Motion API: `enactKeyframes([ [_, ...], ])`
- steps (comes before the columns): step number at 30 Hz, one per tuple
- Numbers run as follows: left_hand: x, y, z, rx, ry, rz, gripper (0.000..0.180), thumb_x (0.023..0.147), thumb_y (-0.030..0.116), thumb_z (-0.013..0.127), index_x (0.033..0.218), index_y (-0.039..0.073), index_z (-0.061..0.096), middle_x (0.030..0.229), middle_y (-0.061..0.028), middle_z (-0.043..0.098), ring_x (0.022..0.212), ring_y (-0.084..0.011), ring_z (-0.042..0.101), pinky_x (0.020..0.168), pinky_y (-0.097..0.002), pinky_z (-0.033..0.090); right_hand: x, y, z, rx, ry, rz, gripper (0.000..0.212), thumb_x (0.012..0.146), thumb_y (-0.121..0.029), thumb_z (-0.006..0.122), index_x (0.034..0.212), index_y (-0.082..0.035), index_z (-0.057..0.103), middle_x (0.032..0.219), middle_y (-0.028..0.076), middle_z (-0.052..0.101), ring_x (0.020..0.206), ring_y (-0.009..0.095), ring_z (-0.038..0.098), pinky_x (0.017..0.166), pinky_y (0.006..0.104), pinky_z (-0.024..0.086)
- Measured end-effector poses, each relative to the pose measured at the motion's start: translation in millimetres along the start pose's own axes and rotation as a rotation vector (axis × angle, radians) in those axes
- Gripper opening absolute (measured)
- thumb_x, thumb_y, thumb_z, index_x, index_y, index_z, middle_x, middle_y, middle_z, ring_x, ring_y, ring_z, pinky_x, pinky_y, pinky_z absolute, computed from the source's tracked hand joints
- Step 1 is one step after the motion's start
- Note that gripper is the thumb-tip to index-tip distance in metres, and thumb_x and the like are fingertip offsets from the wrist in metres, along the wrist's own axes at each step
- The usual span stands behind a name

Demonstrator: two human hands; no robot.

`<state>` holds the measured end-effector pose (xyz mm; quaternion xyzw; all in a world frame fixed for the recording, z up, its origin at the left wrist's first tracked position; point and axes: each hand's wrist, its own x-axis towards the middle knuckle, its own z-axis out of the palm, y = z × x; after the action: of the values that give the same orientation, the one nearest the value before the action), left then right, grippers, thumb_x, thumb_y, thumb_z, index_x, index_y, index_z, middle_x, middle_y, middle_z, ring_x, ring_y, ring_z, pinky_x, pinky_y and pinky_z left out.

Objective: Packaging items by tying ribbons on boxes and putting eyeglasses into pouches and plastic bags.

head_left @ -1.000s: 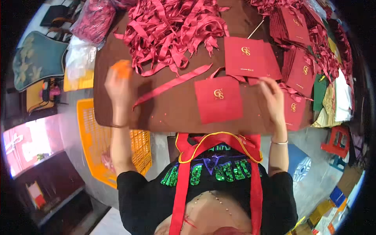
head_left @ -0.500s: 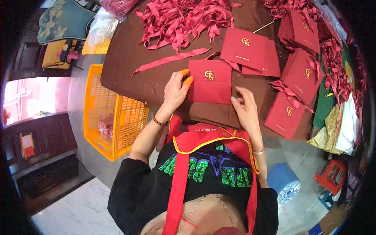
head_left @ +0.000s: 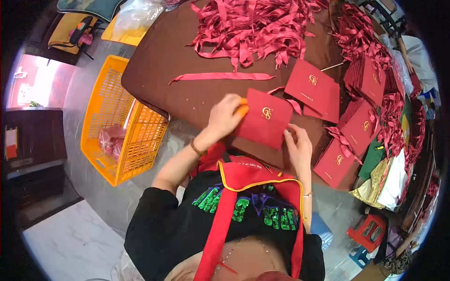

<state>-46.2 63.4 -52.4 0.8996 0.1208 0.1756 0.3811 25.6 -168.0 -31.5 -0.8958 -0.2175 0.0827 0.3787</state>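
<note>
A flat red square gift bag (head_left: pixel 265 117) with gold print lies tilted between my hands, close to the front edge of the brown-covered table. My left hand (head_left: pixel 224 118), with orange covers on two fingertips, grips its left edge. At the bag's right edge, the thumb and fingers of my right hand (head_left: pixel 298 143) close on the side near the lower corner. Just beyond the bag, a loose pink-red ribbon (head_left: pixel 222 77) is stretched across the cloth. More red bags (head_left: pixel 311 86) overlap to the right, with a ribbon by them.
A big heap of red ribbons (head_left: pixel 251 33) covers the far middle of the table (head_left: pixel 154 61). Stacked red bags (head_left: pixel 358 126) with ribbons line the right side. An orange crate (head_left: pixel 110 122) holding red packets stands on the floor at left. A red stool (head_left: pixel 367 232) is at lower right.
The bag has turned clockwise and tilted, its right edge now meeting my right hand. My right fingers have drawn in from a more spread pose. The whole view has shifted.
</note>
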Motion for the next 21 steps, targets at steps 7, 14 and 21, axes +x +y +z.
enactKeyframes([
  [7, 94, -3, 9, 0.02, -0.009, 0.257, 0.013, 0.082, 0.009, 0.058, 0.093, 0.003, 0.062, 0.088, -0.0107, 0.061, 0.082, -0.0234, 0.06, 0.071, -0.0306, 0.046, 5, -19, 6, 0.167, 0.069, -0.054, 0.023, 0.084, -0.018, 0.06, 0.101, -0.002, 0.061, 0.083, 0.01, 0.06, 0.067, 0.017, 0.056, 0.062, 0.0285, 0.046],
  [14, 75, 52, 7, -0.968, -0.463, 0.016, 0.025, 0.089, 0.012, 0.053, 0.11, 0.001, 0.06, 0.113, -0.0039, 0.056, 0.106, -0.0128, 0.05, 0.096, -0.0283, 0.036, 31, -36, 9, 0.953, -0.06, 0.318, 0.026, 0.093, -0.018, 0.047, 0.113, -0.003, 0.055, 0.085, 0.001, 0.059, 0.065, 0.004, 0.05, 0.054, 0.0178, 0.039],
  [21, 78, 18, 16, -0.193, 0.007, 0.313, 0.017, 0.081, 0.012, 0.06, 0.095, 0.003, 0.064, 0.092, -0.0092, 0.062, 0.09, -0.0256, 0.058, 0.075, -0.0336, 0.045, 27, -23, 14, 0.952, -0.066, 0.241, 0.024, 0.092, -0.02, 0.051, 0.11, -0.007, 0.058, 0.085, -0.002, 0.059, 0.066, 0.002, 0.048, 0.056, 0.016, 0.039],
])
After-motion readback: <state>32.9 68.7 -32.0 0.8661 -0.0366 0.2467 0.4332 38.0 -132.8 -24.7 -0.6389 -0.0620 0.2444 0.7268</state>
